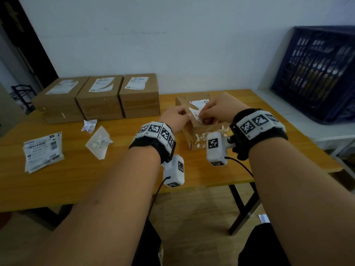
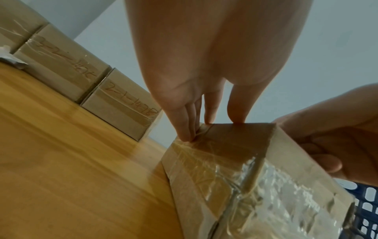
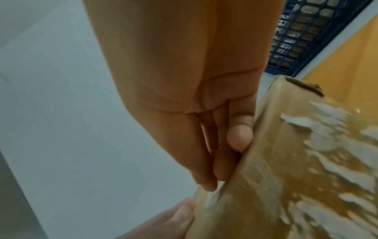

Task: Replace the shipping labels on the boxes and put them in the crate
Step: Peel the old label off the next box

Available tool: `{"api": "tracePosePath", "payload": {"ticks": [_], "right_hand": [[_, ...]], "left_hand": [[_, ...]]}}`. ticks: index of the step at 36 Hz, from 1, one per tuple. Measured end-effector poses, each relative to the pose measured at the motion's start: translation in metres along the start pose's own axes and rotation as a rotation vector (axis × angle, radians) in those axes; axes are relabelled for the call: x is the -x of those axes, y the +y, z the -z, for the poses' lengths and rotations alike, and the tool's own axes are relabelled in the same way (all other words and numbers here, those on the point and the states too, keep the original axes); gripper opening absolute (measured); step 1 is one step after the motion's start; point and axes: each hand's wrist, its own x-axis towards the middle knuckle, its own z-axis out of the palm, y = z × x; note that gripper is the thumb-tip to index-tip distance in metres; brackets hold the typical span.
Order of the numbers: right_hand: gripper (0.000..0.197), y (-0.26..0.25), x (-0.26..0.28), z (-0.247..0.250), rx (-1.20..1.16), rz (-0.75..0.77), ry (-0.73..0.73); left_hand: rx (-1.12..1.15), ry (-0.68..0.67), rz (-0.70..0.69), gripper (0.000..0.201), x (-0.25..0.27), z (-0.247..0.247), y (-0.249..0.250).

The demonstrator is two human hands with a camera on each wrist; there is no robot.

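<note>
Forearms fill the bottom of the head view, both wrists strapped with marker bands. Past them, right of centre, my left hand [image 1: 177, 117] steadies the near top edge of the box [image 1: 194, 131], fingers laid on it rather than wrapped round, while my right hand [image 1: 215, 110] pinches the half-torn old label [image 1: 197, 108] on its top. The label is thin paper and already ragged, so I judge it will shred; better to take it low at the stuck seam and peel slowly. The box is stiff cardboard and looks light. Three labelled boxes [image 1: 99, 96] stand at upper left against the wall, fresh labels [image 1: 43, 150] lie at far left, crumpled scraps [image 1: 89, 125] between. The crate [image 1: 317, 73] sits at upper right on a white shelf beyond the table [image 1: 96, 175], with open tabletop between it and the box.

From the left wrist, straight fingertips [image 2: 237, 111] press the upper edge of the box at centre; glossy tape covers its side at lower right and looks slippery, so the bare cardboard corners are safer holds.

From the right wrist, the thumb and fingers [image 3: 239, 137] are closed at the box edge at centre; the label itself is hidden. White paper residue clings to the face at right.
</note>
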Motion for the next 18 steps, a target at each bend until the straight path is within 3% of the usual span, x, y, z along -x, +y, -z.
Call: {"api": "tracePosePath", "payload": {"ticks": [2, 5, 9, 12, 16, 18], "right_hand": [[0.009, -0.001, 0.000, 0.000, 0.016, 0.001, -0.005], [0.009, -0.004, 0.000, 0.000, 0.062, 0.021, -0.012], [0.007, -0.011, 0.000, -0.005, 0.148, 0.029, 0.018], [0.011, -0.015, -0.002, -0.009, 0.227, 0.049, 0.043], [0.022, -0.015, -0.003, -0.014, 0.275, 0.072, 0.090], [0.020, -0.013, -0.004, -0.016, 0.259, 0.070, 0.101]], "left_hand": [[0.011, 0.005, 0.004, 0.050, 0.000, 0.001, 0.000], [0.027, 0.002, 0.000, 0.047, 0.001, 0.001, 0.001], [0.047, 0.002, -0.035, 0.014, 0.000, 0.001, 0.000], [0.069, 0.011, -0.034, 0.006, -0.002, -0.001, -0.002], [0.051, 0.017, -0.043, 0.013, -0.002, -0.001, -0.001], [0.029, 0.012, -0.051, 0.028, -0.001, 0.000, -0.001]]}}
